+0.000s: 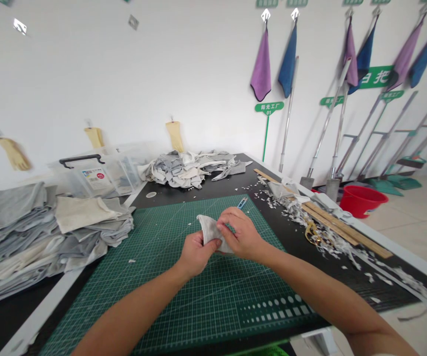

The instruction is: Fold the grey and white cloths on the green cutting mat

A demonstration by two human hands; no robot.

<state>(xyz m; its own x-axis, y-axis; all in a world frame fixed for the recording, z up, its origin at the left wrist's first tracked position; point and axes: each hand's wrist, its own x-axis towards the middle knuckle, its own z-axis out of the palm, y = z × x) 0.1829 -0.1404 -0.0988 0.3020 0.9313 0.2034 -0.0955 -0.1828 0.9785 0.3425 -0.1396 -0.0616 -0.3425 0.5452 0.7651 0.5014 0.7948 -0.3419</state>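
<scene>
A small piece of light grey cloth point(210, 228) is held up between my two hands, above the green cutting mat point(161, 291). My left hand point(197, 252) pinches its lower left side, thumb on top. Over its right side, my right hand point(241, 232) has thumb and fingertips closed together on the cloth; the exact grip is partly hidden by the fingers. Just behind my right hand a blue-and-white utility knife point(242, 202) lies at the mat's far edge.
Stacks of folded grey and cream cloth point(16, 232) stand at the left. Behind the mat are a loose cloth pile point(183, 168) and a clear plastic box point(98, 175). Rightward lie fabric scraps point(291, 210), wooden rulers point(339, 227) and gold-handled scissors point(311, 232). A red bucket point(363, 200) stands beyond.
</scene>
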